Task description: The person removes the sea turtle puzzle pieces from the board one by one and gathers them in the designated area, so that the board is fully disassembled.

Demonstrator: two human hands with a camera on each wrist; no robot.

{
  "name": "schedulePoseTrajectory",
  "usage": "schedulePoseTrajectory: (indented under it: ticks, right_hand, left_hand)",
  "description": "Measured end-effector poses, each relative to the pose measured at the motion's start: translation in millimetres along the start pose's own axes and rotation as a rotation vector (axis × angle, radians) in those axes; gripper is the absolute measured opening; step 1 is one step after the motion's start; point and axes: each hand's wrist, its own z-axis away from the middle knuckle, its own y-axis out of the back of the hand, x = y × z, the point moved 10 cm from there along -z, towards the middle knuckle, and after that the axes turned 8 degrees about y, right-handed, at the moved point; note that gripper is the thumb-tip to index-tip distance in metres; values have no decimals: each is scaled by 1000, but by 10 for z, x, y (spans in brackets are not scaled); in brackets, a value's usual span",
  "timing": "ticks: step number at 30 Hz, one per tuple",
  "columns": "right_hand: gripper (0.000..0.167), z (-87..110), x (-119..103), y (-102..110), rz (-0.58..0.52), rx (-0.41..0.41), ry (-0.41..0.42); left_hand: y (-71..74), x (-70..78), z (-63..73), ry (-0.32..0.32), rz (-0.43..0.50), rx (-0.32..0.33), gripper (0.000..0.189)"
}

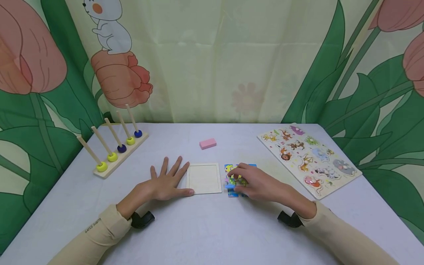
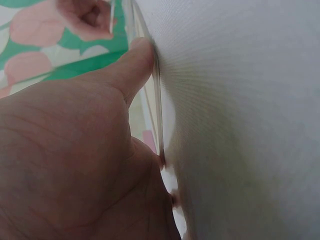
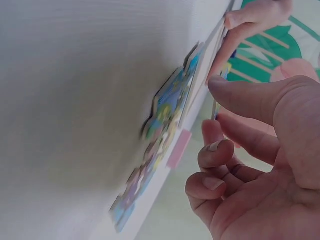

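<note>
A square wooden puzzle tray [image 1: 204,179] with a raised rim lies at the middle of the table. My left hand [image 1: 165,185] rests spread out at its left side, thumb and index fingertip right at the rim. Colourful jigsaw pieces [image 1: 233,193] lie just right of the tray, partly hidden under my right hand [image 1: 258,183]. That hand pinches a thin jigsaw piece [image 3: 215,108] between thumb and index finger, seen nearly edge-on in the right wrist view. Its other fingers are curled in. The loose pieces [image 3: 170,100] lie flat below it.
A pink block [image 1: 208,144] lies behind the tray. To the left stands a wooden peg rack [image 1: 122,156] with yellow and blue beads. An animal puzzle board [image 1: 308,161] lies at the right. A printed curtain [image 1: 218,73] hangs behind the white table [image 1: 212,228].
</note>
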Motion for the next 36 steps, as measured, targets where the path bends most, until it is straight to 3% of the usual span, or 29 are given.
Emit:
schedulePoseTrajectory:
  ticks: [4, 22, 27, 36]
  right_hand:
    - [36, 111, 47, 50, 14, 21, 16]
    - [41, 628, 357, 160, 14, 43, -71]
    - [40, 716, 431, 166, -8, 44, -97]
    - [39, 778, 477, 161, -9, 38, -64]
  left_hand:
    - [-2, 3, 0, -1, 1, -1, 112]
    - [14, 27, 26, -1, 11, -7, 112]
    - [19, 30, 33, 3, 8, -8, 112]
    - [20, 29, 36, 4, 11, -12, 112]
